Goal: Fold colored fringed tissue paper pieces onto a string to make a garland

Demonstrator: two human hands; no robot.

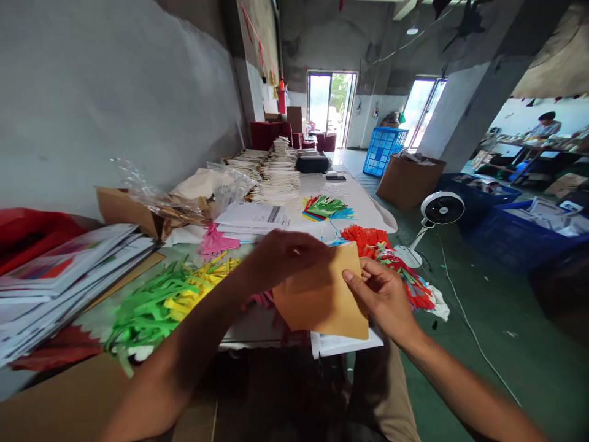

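A brown paper envelope (pixel 313 298) is tilted over the table's near edge, between my hands. My right hand (pixel 380 294) grips its right side, thumb on the front face and fingers behind. At its upper edge, my left hand (pixel 285 255) has its fingers bent and closed against the paper; the fingertips are partly hidden. Below the envelope, a white sheet (pixel 347 345) sticks out at the table edge. Green tissue-paper strips (pixel 147 307) and yellow strips (pixel 202 285) lie left of my left arm. Red fringed strips (pixel 365 239) lie beyond my right hand.
Printed paper stacks (pixel 64 264) lie at left, near an open carton (pixel 124 209) with clear plastic. Tall paper piles (pixel 278 175) stand farther back. A white fan (pixel 442 209) and blue crates (pixel 543 227) are at right. A person (pixel 545 127) sits far off.
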